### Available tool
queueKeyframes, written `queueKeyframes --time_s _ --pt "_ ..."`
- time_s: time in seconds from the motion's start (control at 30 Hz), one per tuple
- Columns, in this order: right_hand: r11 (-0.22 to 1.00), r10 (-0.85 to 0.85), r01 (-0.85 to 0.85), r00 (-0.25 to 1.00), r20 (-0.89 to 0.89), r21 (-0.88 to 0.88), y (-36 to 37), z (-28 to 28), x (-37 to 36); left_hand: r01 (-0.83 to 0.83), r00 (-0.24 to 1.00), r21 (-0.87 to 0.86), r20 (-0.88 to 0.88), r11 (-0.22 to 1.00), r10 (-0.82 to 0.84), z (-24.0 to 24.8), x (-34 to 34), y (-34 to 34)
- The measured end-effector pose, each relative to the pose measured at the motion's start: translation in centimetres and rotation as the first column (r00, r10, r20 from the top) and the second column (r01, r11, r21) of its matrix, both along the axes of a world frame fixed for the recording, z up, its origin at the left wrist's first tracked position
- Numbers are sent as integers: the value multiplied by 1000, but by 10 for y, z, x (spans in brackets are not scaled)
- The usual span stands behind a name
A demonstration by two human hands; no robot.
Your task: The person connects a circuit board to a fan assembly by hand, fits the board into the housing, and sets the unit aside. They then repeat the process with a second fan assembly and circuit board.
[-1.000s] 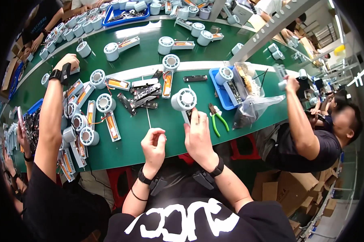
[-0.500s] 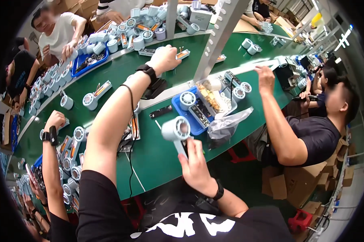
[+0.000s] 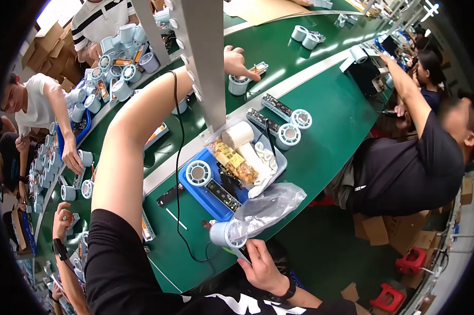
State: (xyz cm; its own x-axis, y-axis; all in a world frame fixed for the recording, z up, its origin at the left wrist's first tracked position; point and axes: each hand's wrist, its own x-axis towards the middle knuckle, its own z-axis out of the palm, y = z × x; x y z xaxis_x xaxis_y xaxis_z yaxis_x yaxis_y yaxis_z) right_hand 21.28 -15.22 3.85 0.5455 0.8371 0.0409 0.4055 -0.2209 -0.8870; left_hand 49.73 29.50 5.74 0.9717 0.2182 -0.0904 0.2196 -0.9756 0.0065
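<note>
My left arm stretches across the belt, passing behind a metal post. My left hand [image 3: 239,62], partly hidden by that post, has its visible fingers extended over a light-blue fan unit [image 3: 238,85] on the green belt. A fingertip is at the unit's handle; no grip shows. Low in front of me, my right hand [image 3: 264,269] is closed around the handle of a light-blue handheld fan [image 3: 222,234]. Its round head points left, and a clear plastic bag overlaps it in view. A blue tray [image 3: 187,173] beyond holds another fan with an exposed circuit board.
A clear plastic bag [image 3: 268,210] hangs at the table edge beside a container of white rolls [image 3: 238,135]. Two fans [image 3: 289,135] lie right of it. The metal post [image 3: 202,63] rises before my left arm. Co-workers and piled fans [image 3: 122,73] line the belt; a black cable crosses the table.
My view has turned right. My left hand has reached farther right along the belt, and its fingers have extended. My right hand has lowered the handheld fan toward the table's near edge.
</note>
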Motion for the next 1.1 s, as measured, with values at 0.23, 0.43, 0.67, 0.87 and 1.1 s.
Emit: queueKeyframes --time_s 0.23,0.43,0.67,0.87,1.1 --pt "997 57 -57 998 4 52 5 -2 9 231 972 146 -81 962 -221 9 -57 22" --pt "993 92 -93 996 18 75 8 -9 6 19 976 -370 -196 929 -98 26 -88 15" --pt "972 106 -101 994 -12 211 -42 18 21 -112 993 -63 -28 992 110 -25 -51 19" --pt "842 -475 410 872 120 351 10 96 189 224 951 -319 277 921 -136 31 -111 32" --pt "932 -228 351 754 616 -85 229 3 465 -34 982 -63 -188 997 22 66 -155 8"
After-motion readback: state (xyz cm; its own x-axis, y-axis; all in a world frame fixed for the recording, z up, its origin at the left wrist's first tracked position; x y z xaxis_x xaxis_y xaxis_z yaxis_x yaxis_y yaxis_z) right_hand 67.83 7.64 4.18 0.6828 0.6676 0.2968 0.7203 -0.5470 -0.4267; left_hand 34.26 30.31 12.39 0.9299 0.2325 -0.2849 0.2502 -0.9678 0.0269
